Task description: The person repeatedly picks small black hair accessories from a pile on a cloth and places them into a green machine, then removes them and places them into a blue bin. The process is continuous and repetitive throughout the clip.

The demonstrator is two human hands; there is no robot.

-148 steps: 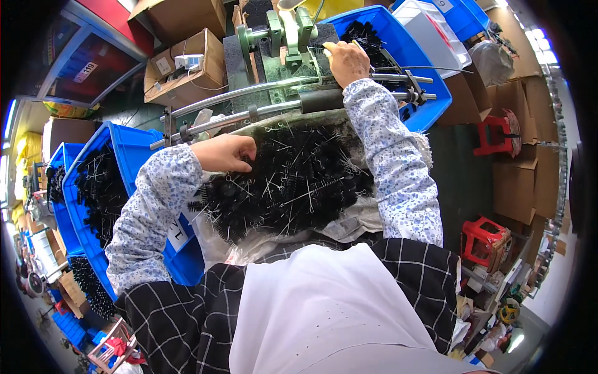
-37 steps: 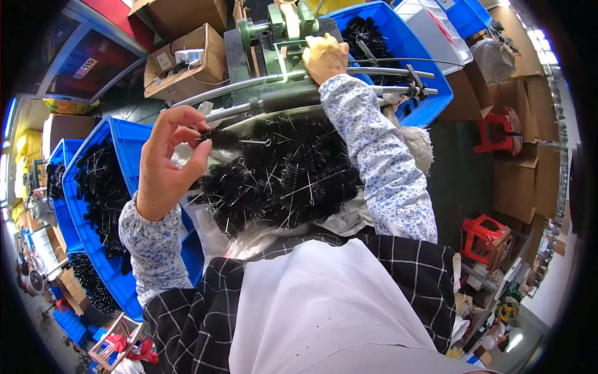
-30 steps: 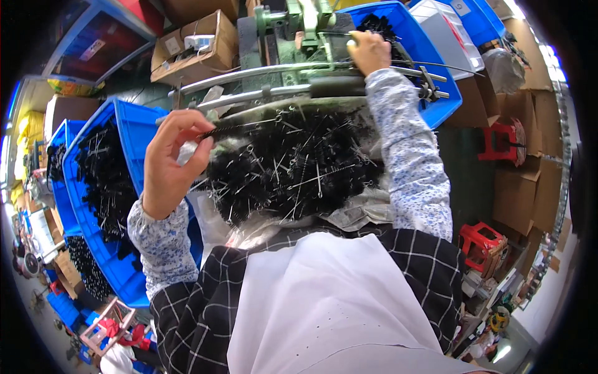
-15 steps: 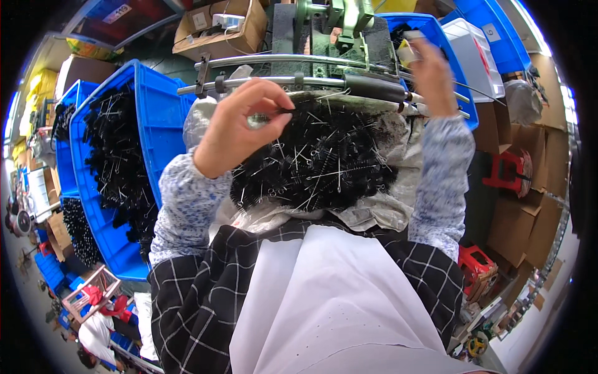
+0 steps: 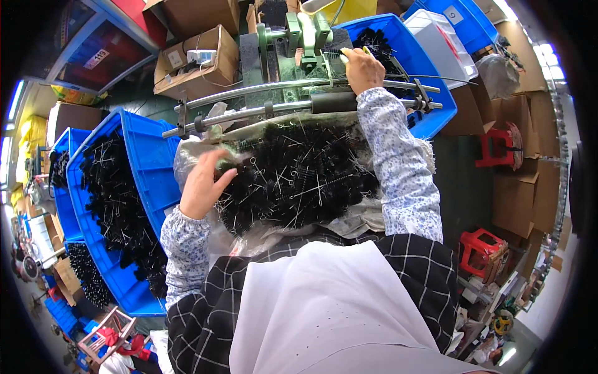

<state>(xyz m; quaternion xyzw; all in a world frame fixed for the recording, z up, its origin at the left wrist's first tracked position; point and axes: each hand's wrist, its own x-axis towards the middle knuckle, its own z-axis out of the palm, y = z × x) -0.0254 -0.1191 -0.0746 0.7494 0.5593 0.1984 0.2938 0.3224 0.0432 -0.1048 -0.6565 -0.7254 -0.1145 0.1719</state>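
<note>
1. Left blue bin (image 5: 152, 168): stands beyond the left edge of the sheet, filled with black brushes.
2. Right blue bin (image 5: 433, 121): stands beyond the sheet's far right corner, behind the rail ends; holds further black brushes.
3. Green machine (image 5: 291, 34): positioned past the sheet's far edge; metal rails (image 5: 237, 115) run crosswise in front of it.
4. Whitish sheet (image 5: 358, 219): crumpled, its near edge against the checked clothing.
5. Pile of black brushes (image 5: 293, 181): covers the sheet's middle, reaching toward its far edge; wire stems and looped ends point in mixed directions.
6. Left hand (image 5: 204, 182): near the sheet's left edge, beside the pile; thumb and fingers apart. Contact with the pile cannot be determined.
7. Right hand (image 5: 366, 70): beyond the rails, just beside the machine; fingers pinched together on the end of a single brush.
8. Single brush (image 5: 332, 53): black-bristled, extending from those fingers toward the machine.
</note>
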